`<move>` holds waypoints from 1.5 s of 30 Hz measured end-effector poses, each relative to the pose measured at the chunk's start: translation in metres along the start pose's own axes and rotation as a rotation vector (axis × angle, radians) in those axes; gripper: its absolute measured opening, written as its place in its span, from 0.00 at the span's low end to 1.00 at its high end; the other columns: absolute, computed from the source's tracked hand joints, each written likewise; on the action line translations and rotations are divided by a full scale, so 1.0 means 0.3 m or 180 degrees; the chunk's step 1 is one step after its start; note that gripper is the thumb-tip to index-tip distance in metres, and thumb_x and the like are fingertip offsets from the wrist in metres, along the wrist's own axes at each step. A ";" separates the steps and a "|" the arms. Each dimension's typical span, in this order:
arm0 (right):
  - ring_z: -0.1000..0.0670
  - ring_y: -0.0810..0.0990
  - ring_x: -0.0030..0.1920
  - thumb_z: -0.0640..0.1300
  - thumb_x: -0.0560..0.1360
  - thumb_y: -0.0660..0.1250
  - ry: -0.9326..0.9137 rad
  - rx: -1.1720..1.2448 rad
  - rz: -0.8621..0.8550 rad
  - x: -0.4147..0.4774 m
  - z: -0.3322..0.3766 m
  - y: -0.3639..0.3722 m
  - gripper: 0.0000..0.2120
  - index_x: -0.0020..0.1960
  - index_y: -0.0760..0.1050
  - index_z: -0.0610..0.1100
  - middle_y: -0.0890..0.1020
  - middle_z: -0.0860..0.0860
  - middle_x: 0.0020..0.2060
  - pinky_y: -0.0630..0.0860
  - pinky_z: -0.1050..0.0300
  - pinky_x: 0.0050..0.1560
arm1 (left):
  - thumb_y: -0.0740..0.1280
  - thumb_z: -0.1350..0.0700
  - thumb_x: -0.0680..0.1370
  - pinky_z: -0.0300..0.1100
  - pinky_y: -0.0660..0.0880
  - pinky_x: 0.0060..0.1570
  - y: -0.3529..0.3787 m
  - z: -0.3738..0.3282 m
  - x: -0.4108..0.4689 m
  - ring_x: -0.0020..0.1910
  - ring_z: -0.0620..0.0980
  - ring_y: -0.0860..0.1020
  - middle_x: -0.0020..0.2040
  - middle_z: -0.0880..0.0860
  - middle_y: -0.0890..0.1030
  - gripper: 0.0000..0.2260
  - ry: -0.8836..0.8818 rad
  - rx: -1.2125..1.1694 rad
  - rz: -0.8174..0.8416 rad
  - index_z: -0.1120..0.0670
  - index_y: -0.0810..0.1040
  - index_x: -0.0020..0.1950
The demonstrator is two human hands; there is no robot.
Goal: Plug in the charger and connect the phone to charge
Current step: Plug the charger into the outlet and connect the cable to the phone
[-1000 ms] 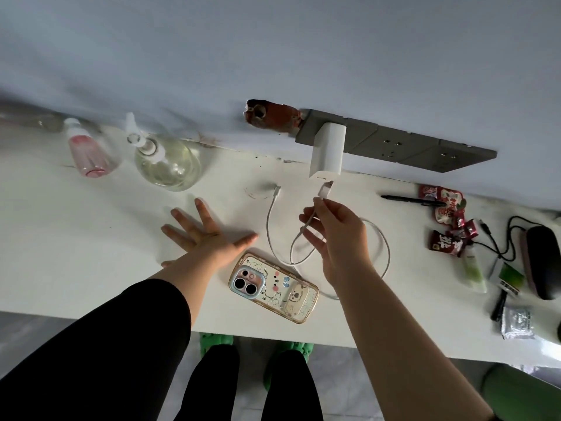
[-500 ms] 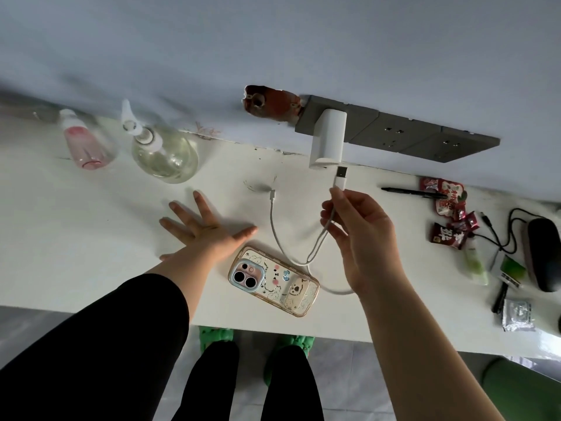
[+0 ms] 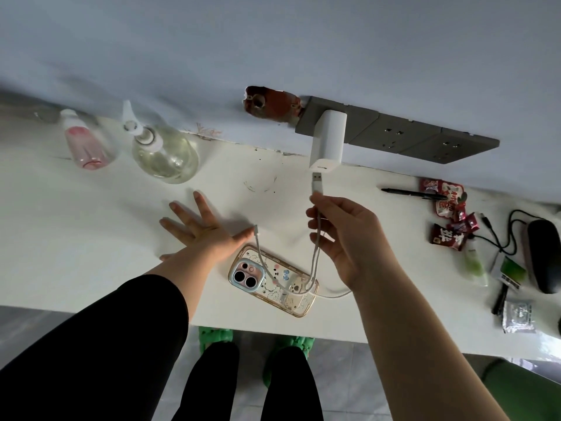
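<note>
A white charger block point(image 3: 328, 141) sits plugged into the grey wall socket strip point(image 3: 394, 136), its port facing down. My right hand point(image 3: 346, 235) pinches the white cable point(image 3: 314, 262) just below its USB plug point(image 3: 317, 182), which points up, a short gap under the charger's port. The cable hangs in a loop across the phone point(image 3: 273, 281), which lies face down in a clear cartoon case on the white table point(image 3: 91, 238). The cable's small free end point(image 3: 256, 230) hangs beside my left thumb. My left hand point(image 3: 203, 232) rests flat on the table, fingers spread.
A clear pump bottle point(image 3: 165, 153) and a pink bottle point(image 3: 86, 144) stand at the back left. At the right lie a black pen point(image 3: 409, 193), red snack packets point(image 3: 446, 214), a black cable, a black case point(image 3: 543, 256) and small packets. A hole in the wall point(image 3: 270, 104) is left of the sockets.
My right hand has raised the USB plug and lined it up just under the charger's port. The cable lifted off the table and now drapes over the phone. My left hand stayed put.
</note>
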State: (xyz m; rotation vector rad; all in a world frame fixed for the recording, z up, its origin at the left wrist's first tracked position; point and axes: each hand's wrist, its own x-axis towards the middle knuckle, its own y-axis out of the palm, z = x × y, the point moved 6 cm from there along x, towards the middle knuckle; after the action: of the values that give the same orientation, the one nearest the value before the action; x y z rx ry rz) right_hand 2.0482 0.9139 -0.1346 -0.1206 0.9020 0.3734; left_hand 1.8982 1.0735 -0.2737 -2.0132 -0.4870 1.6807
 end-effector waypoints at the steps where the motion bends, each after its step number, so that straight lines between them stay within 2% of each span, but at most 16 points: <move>1: 0.53 0.79 0.31 0.42 0.73 0.72 -0.0004 0.0031 -0.0044 0.007 -0.003 0.004 0.05 0.42 0.80 0.41 0.82 0.51 0.29 0.76 0.61 0.30 | 0.62 0.21 0.51 0.75 0.40 0.65 -0.001 -0.001 -0.002 0.70 0.66 0.26 0.72 0.56 0.23 0.64 -0.0007 0.0007 -0.0030 0.42 0.21 0.68; 13: 0.54 0.79 0.32 0.44 0.74 0.71 -0.0119 0.0200 -0.0142 0.002 -0.007 0.005 0.05 0.42 0.79 0.43 0.83 0.52 0.31 0.76 0.59 0.35 | 0.62 0.21 0.51 0.75 0.40 0.66 -0.003 -0.006 -0.007 0.70 0.65 0.26 0.72 0.56 0.23 0.64 -0.0012 -0.0002 -0.0040 0.42 0.23 0.69; 30: 0.54 0.79 0.33 0.44 0.74 0.71 -0.0114 0.0252 -0.0050 0.011 -0.018 0.016 0.05 0.41 0.79 0.44 0.84 0.52 0.31 0.76 0.60 0.34 | 0.61 0.20 0.49 0.75 0.39 0.65 0.004 0.003 0.005 0.70 0.66 0.26 0.72 0.56 0.23 0.64 0.0002 -0.0011 -0.0114 0.41 0.22 0.68; 37: 0.54 0.79 0.33 0.44 0.74 0.71 -0.0148 0.0233 -0.0059 0.016 0.000 0.011 0.04 0.42 0.80 0.44 0.84 0.52 0.32 0.76 0.60 0.34 | 0.54 0.18 0.41 0.76 0.39 0.64 0.007 0.012 0.014 0.70 0.65 0.25 0.72 0.54 0.22 0.66 -0.0026 -0.0058 -0.0073 0.40 0.20 0.66; 41: 0.54 0.80 0.33 0.44 0.73 0.71 -0.0049 0.0411 0.0011 0.024 -0.012 0.019 0.06 0.46 0.80 0.42 0.84 0.51 0.32 0.77 0.59 0.35 | 0.58 0.19 0.44 0.75 0.40 0.65 0.005 0.009 0.015 0.70 0.65 0.25 0.72 0.55 0.23 0.66 -0.0033 -0.0038 -0.0086 0.40 0.21 0.67; 45: 0.54 0.80 0.32 0.44 0.73 0.72 -0.0047 0.0582 0.0050 0.027 -0.018 0.026 0.05 0.43 0.80 0.42 0.84 0.50 0.32 0.76 0.60 0.35 | 0.61 0.20 0.47 0.75 0.39 0.65 0.005 0.005 0.012 0.70 0.65 0.25 0.72 0.55 0.22 0.65 -0.0019 -0.0064 -0.0100 0.40 0.22 0.68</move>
State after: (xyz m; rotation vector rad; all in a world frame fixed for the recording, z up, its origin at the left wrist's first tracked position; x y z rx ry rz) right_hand 2.0460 0.9219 -0.1439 0.0572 0.9187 0.3043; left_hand 1.8973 1.0744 -0.2778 -2.0049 -0.5371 1.6699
